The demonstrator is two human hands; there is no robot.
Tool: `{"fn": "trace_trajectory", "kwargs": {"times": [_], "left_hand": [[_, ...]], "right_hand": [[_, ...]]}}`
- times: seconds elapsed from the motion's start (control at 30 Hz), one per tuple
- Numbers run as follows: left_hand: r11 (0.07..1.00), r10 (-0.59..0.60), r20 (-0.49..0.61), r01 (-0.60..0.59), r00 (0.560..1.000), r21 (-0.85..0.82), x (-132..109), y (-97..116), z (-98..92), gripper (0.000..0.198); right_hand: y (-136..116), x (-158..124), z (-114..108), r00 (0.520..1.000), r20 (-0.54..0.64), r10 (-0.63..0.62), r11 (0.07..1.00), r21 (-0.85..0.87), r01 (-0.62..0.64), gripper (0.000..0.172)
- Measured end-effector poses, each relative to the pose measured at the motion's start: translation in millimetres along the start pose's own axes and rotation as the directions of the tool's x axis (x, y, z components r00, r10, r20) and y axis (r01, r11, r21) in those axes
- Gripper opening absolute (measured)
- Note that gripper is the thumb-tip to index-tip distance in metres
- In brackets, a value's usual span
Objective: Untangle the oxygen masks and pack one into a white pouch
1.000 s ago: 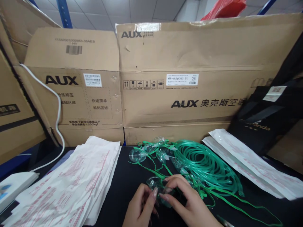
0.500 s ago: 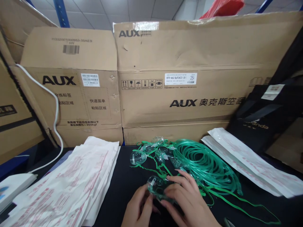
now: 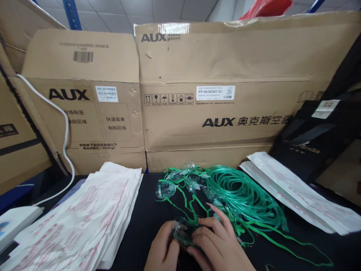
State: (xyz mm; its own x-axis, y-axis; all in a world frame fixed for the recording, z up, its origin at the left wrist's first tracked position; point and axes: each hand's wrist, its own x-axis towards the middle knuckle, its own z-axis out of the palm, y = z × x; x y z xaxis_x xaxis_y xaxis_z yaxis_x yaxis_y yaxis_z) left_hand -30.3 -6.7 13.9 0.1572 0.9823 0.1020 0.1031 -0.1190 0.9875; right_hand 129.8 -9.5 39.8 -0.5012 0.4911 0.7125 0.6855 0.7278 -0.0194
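Between my two hands is a clear green oxygen mask (image 3: 182,230), held low over the black table. My left hand (image 3: 163,246) pinches its left rim with thumb and fingers. On the other side, my right hand (image 3: 213,239) grips the mask, its index finger raised and the other fingers curled over the edge. A green elastic strap (image 3: 193,210) runs from beyond the mask toward the pile. Just past my hands lie several more clear masks (image 3: 165,189) tangled in green straps. Coiled green tubing (image 3: 245,195) rests beside them on the right.
White printed paper pouches (image 3: 76,214) are stacked on the left, with further pouches (image 3: 299,192) at the right. A white device (image 3: 19,226) with a cable sits at far left. Large cardboard boxes (image 3: 225,139) wall off the back; a black bag (image 3: 304,139) stands at right.
The held mask has come slightly nearer and left, and its tilt has changed. Both hands keep hold of it, with the right fingers shifted a little. The pile stays put.
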Motion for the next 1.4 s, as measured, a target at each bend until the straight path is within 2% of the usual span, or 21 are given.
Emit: {"fn": "trace_trajectory", "kwargs": {"times": [0.07, 0.13, 0.27, 0.37, 0.43, 0.53, 0.7, 0.83, 1.1, 1.2, 1.27, 1.4], "left_hand": [[1.0, -0.009, -0.02, 0.009, 1.0, -0.009, 0.2, -0.6, -0.4, 0.013], [0.998, -0.041, -0.027, 0.04, 0.999, -0.041, 0.7, -2.7, -0.5, 0.014], [0.998, -0.041, 0.02, 0.042, 0.999, -0.052, 1.1, -8.7, -1.7, 0.015], [0.994, 0.01, 0.064, -0.002, 0.998, -0.109, -0.2, -9.6, -0.8, 0.026], [0.987, 0.035, 0.04, -0.028, 0.999, -0.159, -1.5, -7.1, 1.5, 0.031], [0.982, 0.059, -0.056, -0.068, 0.997, -0.175, -3.0, -1.9, 6.0, 0.035], [0.996, 0.036, 0.024, -0.034, 0.999, -0.077, -1.7, -3.5, 8.2, 0.035], [0.998, 0.009, 0.045, -0.011, 0.999, 0.054, -0.8, -9.1, 6.0, 0.037], [0.978, -0.006, 0.014, 0.003, 1.0, 0.209, -3.3, -13.4, 8.3, 0.045], [0.955, 0.038, -0.009, -0.034, 0.999, 0.295, -3.5, -14.9, 6.9, 0.046], [0.922, 0.112, -0.01, -0.1, 0.994, 0.374, -2.4, -16.5, 4.8, 0.046], [0.756, 0.353, 0.055, -0.319, 0.934, 0.572, 1.1, -20.7, 1.1, 0.049]], "right_hand": [[-4.2, -2.8, 5.6, 0.993, -0.11, 0.042, 0.999, 0.026, -0.039, 0.017], [-6.4, -3.9, 7.0, 0.988, -0.141, 0.07, 0.996, 0.055, -0.063, 0.017], [-2.2, -2.0, -1.1, 0.999, -0.016, 0.033, 0.996, 0.08, -0.032, 0.012], [3.8, -1.4, -5.7, 0.993, 0.03, 0.117, 0.987, 0.107, -0.119, 0.015], [6.8, -1.7, -5.7, 0.979, 0.066, 0.195, 0.971, 0.129, -0.202, 0.013], [8.6, -1.1, -4.5, 0.957, 0.132, 0.257, 0.945, 0.174, -0.278, 0.011], [5.9, 2.9, -8.7, 0.943, 0.259, 0.211, 0.926, 0.255, -0.277, 0.024], [1.7, 5.0, -9.5, 0.927, 0.336, 0.168, 0.916, 0.293, -0.273, 0.017], [-0.9, -2.5, -0.3, 0.917, 0.282, 0.281, 0.858, 0.355, -0.372, 0.007], [-1.8, -3.3, -0.4, 0.898, 0.299, 0.322, 0.828, 0.372, -0.42, 0.01], [-2.4, -2.7, -0.7, 0.888, 0.307, 0.343, 0.81, 0.382, -0.445, 0.012], [-3.3, -2.9, 0.2, 0.896, 0.281, 0.344, 0.817, 0.382, -0.433, 0.012]]}}
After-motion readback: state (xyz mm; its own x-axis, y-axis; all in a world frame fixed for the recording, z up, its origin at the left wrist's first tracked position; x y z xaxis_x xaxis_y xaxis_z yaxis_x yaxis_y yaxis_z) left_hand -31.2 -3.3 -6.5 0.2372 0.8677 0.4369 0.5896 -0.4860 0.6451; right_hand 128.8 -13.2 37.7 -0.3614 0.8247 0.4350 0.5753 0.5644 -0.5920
